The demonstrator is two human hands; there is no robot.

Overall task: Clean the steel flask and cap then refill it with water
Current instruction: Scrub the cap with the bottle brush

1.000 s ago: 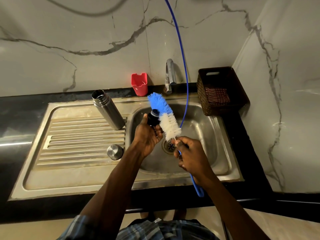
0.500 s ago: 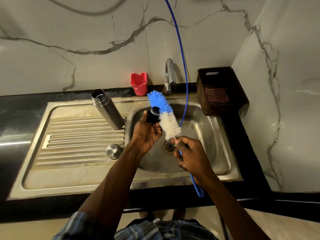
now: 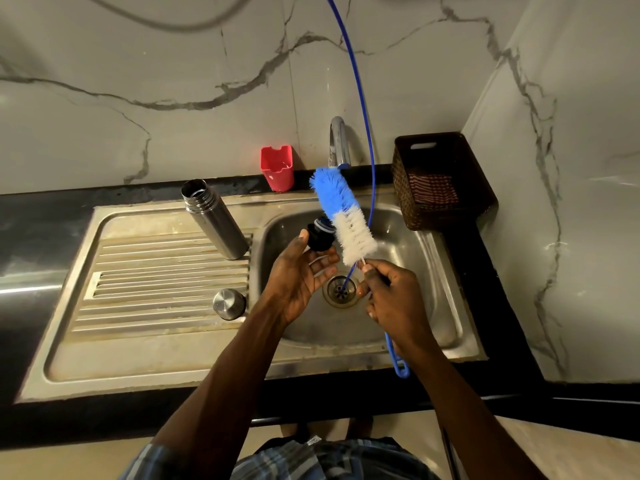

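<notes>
The steel flask stands open-mouthed on the drainboard, left of the sink basin. A round steel outer cap sits on the drainboard near the basin's edge. My left hand is over the basin, palm up, and pinches a black inner stopper between thumb and fingertips. My right hand grips the blue wire handle of a bottle brush. The brush's blue-and-white bristles touch the stopper's right side and point toward the tap.
The sink basin has its drain below my hands. A steel tap rises behind it, with a thin blue hose hanging down into the basin. A red cup and a dark woven basket stand at the back.
My left hand has opened its palm upward, now holding the stopper at the fingertips. The brush has tilted slightly more upright against it.
</notes>
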